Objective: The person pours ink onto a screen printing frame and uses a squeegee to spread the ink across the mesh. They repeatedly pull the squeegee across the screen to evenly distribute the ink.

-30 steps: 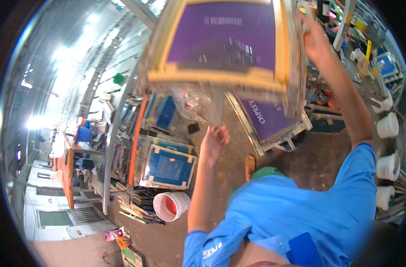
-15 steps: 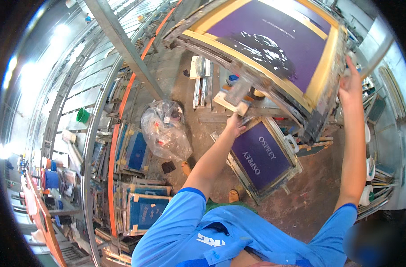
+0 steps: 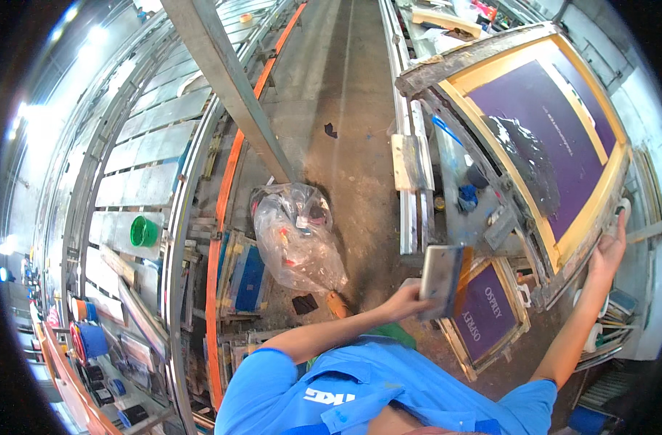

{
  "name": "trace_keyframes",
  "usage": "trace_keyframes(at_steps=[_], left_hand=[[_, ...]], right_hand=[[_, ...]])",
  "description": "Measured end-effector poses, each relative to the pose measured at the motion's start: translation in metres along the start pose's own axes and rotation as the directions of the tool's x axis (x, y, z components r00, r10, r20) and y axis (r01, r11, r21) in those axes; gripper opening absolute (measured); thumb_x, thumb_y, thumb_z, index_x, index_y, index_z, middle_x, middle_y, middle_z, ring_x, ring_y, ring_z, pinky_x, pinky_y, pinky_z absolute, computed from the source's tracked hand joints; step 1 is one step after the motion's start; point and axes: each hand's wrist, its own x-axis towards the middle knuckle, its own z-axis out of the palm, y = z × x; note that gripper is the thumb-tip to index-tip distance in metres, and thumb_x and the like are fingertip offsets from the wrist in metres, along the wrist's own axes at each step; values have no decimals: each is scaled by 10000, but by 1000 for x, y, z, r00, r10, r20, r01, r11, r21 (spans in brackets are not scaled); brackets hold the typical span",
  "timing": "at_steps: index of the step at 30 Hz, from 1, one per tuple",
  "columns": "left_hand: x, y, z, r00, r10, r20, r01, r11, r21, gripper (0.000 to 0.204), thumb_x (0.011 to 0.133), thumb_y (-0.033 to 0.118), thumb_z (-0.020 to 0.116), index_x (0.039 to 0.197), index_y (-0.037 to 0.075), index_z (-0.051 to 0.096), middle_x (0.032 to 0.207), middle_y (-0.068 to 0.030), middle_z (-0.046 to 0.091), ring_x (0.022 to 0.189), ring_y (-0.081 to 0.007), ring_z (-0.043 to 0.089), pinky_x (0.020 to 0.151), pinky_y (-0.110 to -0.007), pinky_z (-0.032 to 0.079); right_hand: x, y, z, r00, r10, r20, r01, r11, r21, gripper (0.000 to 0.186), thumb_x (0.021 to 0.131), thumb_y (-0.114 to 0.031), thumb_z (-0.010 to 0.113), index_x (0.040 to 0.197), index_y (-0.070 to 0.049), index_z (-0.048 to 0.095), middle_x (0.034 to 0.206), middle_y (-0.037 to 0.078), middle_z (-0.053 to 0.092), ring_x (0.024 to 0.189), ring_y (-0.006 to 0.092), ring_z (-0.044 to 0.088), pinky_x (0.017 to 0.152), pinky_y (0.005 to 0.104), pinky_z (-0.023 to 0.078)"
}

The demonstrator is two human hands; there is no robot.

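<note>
My left hand (image 3: 407,301) is closed round a squeegee (image 3: 438,275) with a pale, flat body and an orange-brown edge, held upright in front of my chest. To the right, a large screen printing frame (image 3: 599,192) stands tilted, with yellow tape round its purple mesh (image 3: 567,138). Glossy dark ink (image 3: 523,163) lies pooled on the mesh towards its left side. My right hand (image 3: 608,250) grips the frame's near right edge, fingers partly hidden behind it. Below, a smaller purple screen (image 3: 483,312) with white lettering leans near the floor.
A clear plastic bag (image 3: 295,235) of rubbish lies on the floor beside a metal post (image 3: 233,80). On the left runs a long printing table (image 3: 139,174) with an orange rail (image 3: 233,159) and a green tub (image 3: 144,231). Several screens (image 3: 251,279) are stacked under it.
My view has turned left, so the large frame appears farther right. My left hand has drawn the squeegee back from beside the frame towards my body. My right hand still holds the frame.
</note>
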Motion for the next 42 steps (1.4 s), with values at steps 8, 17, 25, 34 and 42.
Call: trace_keyframes(at_steps=[8,17,25,34,42], left_hand=[[-115,75,-235,845,-100,-526,125,992,12,455,916,35,696,1346,19,547,1187,-77,670,1047,-158,638,927,-339,530],[25,105,-463,679,-12,-734,-194,961,-196,544,842,-83,645,1362,3,509,1247,-83,660,1141,-176,629,993,-326,495],[183,218,-648,564,-177,-806,-454,749,-482,333,969,226,662,1232,31,603,1121,-80,680,1039,-197,656,920,-349,532],[251,171,-749,792,301,-531,-610,430,-666,393,1018,418,565,1215,78,593,812,-54,565,650,-175,548,560,-312,422],[252,157,-760,708,444,-550,-693,586,-419,486,991,549,536,865,84,594,760,-74,552,595,-194,532,453,-330,410]], right_hand=[[21,55,69,999,-36,-8,36,999,-23,567,991,-355,641,1423,-10,513,1417,200,573,1306,337,555,1125,479,429],[183,193,240,990,-140,-8,138,986,-92,482,1017,-305,613,1405,-26,542,1375,132,611,1255,221,604,1031,378,503],[337,302,416,985,-76,152,88,994,-71,512,990,-283,652,1411,-21,524,1263,107,675,1075,226,697,918,355,577],[354,320,437,985,-168,42,166,985,55,393,981,-320,665,1265,-56,604,1156,77,706,986,205,714,866,355,585],[334,335,435,974,-166,154,156,985,75,425,982,-351,650,1305,-82,589,1161,74,706,1015,232,711,882,401,584]])
